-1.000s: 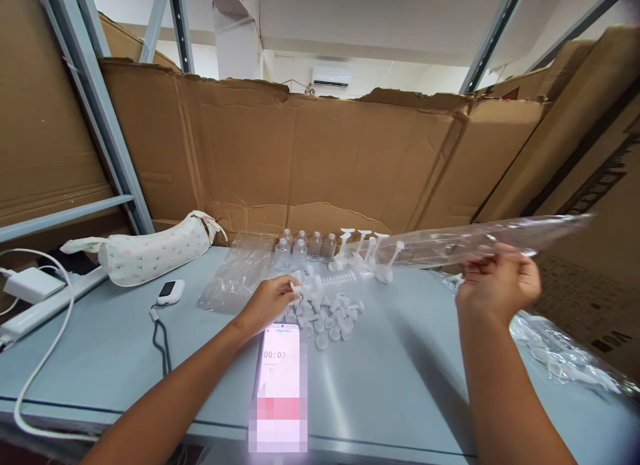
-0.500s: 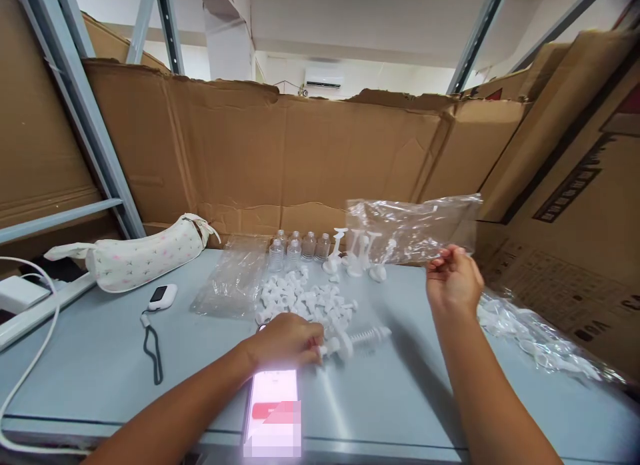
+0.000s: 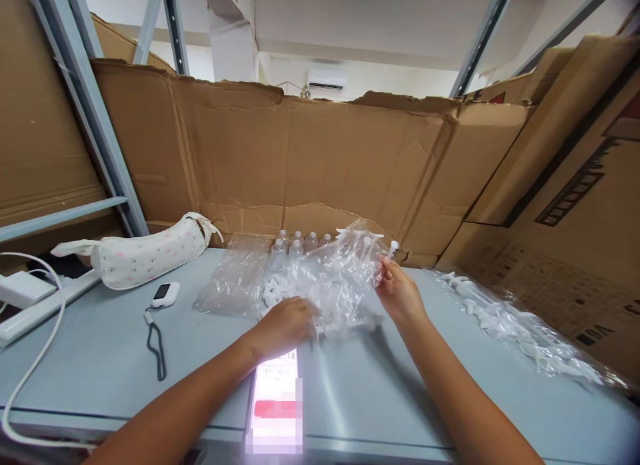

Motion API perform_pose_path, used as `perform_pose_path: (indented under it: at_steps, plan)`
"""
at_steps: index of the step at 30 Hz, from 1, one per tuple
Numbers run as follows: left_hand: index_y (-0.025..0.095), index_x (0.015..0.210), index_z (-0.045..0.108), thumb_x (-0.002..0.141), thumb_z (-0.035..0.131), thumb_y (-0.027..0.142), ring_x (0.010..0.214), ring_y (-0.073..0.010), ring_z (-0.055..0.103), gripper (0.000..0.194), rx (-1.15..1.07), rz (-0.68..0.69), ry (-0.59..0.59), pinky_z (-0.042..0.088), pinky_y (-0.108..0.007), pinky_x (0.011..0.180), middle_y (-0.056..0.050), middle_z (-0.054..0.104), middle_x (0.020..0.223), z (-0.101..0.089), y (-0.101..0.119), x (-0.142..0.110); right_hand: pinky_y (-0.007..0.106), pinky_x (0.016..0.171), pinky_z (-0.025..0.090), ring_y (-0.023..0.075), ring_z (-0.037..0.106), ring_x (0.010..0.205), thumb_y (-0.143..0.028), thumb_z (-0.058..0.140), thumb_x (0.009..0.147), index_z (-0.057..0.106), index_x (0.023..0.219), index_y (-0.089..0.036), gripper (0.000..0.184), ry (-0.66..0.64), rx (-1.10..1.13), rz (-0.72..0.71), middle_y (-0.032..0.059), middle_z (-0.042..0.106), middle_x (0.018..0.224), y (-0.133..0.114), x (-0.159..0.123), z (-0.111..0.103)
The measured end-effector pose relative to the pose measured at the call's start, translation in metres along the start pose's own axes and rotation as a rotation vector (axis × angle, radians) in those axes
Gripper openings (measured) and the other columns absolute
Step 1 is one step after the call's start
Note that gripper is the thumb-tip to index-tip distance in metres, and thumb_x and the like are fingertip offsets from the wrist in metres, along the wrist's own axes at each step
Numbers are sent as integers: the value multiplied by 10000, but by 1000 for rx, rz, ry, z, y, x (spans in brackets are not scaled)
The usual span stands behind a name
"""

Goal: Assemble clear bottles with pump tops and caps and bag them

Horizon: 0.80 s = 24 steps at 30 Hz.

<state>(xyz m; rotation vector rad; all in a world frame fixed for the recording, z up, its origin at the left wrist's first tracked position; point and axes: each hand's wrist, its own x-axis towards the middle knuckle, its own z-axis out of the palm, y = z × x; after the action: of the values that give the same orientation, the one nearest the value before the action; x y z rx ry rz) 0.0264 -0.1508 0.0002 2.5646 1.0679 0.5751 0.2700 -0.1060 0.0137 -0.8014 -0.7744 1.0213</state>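
Observation:
My right hand [image 3: 401, 293] is closed on the edge of a clear plastic bag [image 3: 340, 278], which is crumpled in front of the bottles. My left hand [image 3: 287, 326] is closed at the bag's lower left, slightly blurred. A white plastic pump piece with a ribbed shaft [image 3: 347, 328] extends from its fingers, blurred under or inside the film; which of these I cannot tell. Behind my left hand is a pile of small white plastic parts [image 3: 277, 290], partly covered by the bag. Small clear bottles [image 3: 279, 252] stand at the back, and upright white pieces there show through the film.
A lit phone [image 3: 275, 405] lies at the front edge. Another clear bag [image 3: 235, 278] lies left of the pile, near a white device with a strap [image 3: 166, 294] and a patterned pouch [image 3: 150, 255]. Bagged white parts [image 3: 520, 332] lie along the right. Cardboard [image 3: 310, 158] walls the back.
My right hand has moved left and lower, bringing the bag from a raised, spread position over the pump piece and part of the pile. My left hand has shifted slightly left and up.

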Motion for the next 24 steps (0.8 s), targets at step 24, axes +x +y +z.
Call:
perform_pose_path:
  at_steps: [24]
  plan:
    - [411,1335,423,764,674,244,823,-177,669,646,-1159,-302,131,516,-378,785,-70,204,1530,-19,-12,-4,273,548,413,111,475,512,-382,594,787,421,1337,-304,581,-285,-367,-76,-51,562,681,36,-38,24]
